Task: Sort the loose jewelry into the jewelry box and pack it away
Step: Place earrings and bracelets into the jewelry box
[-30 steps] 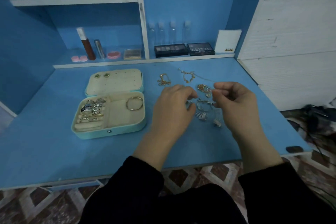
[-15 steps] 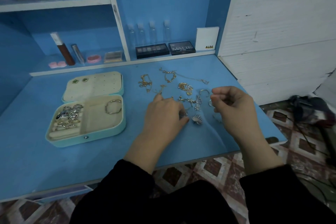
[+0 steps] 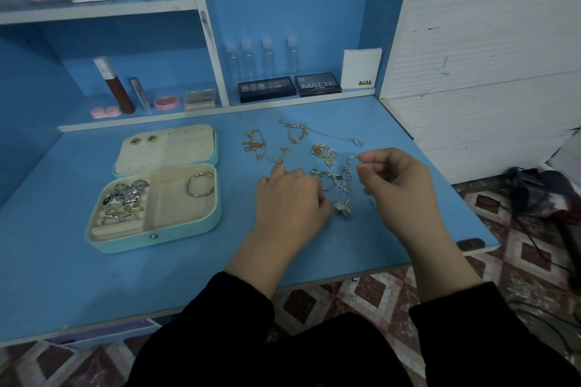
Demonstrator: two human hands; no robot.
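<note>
The teal jewelry box (image 3: 157, 239) lies open at the table's left. Two green earrings (image 3: 143, 140) sit in its lid, several rings (image 3: 125, 198) fill its left compartment, and a bangle (image 3: 201, 184) lies in the right one. Loose gold chains (image 3: 254, 144) and silver pieces (image 3: 339, 179) are scattered to the right of the box, with a silver fan-shaped piece (image 3: 344, 207) nearest me. My left hand (image 3: 289, 198) rests palm down on the table among them, its fingertips partly hidden. My right hand (image 3: 396, 182) is raised and pinches a small silver piece (image 3: 353, 159).
Shelves behind the blue table (image 3: 94, 276) hold eyeshadow palettes (image 3: 267, 88), small clear bottles (image 3: 267, 56), a white box (image 3: 361, 69) and cosmetics (image 3: 116, 88). A white wall (image 3: 487, 72) borders the right side. Cables lie on the tiled floor (image 3: 518, 261).
My left hand has dropped from a pinch near the right hand down onto the table among the jewelry. The right hand keeps its pinch. My view has shifted right.
</note>
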